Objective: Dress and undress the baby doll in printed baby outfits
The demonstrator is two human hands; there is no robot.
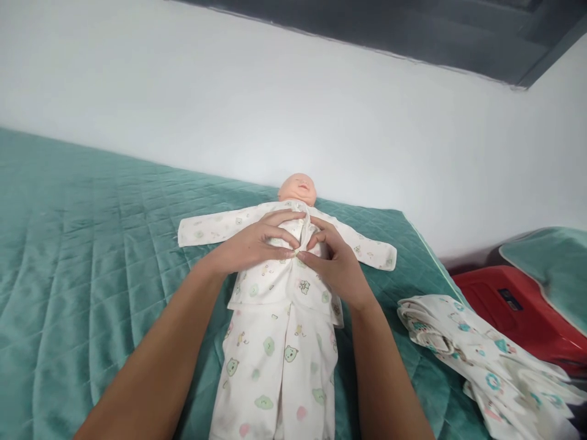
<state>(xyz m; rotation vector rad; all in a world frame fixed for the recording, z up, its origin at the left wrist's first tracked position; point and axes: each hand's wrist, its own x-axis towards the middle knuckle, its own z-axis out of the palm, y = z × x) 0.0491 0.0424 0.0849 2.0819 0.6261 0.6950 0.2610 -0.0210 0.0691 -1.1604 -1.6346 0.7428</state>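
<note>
A baby doll (298,187) lies on its back on a teal quilted bedspread (92,244), dressed in a white printed top (275,281) and matching trousers (275,366), sleeves spread out to both sides. My left hand (254,241) and my right hand (334,260) meet on the doll's chest. Fingers of both hands pinch the front edges of the top together at a small fastener in the middle.
A folded pile of white printed baby clothes (481,360) lies on the bed's right edge. Beyond it sit a red plastic object (513,311) and a teal cushion (554,263). A white wall (293,104) runs behind the bed.
</note>
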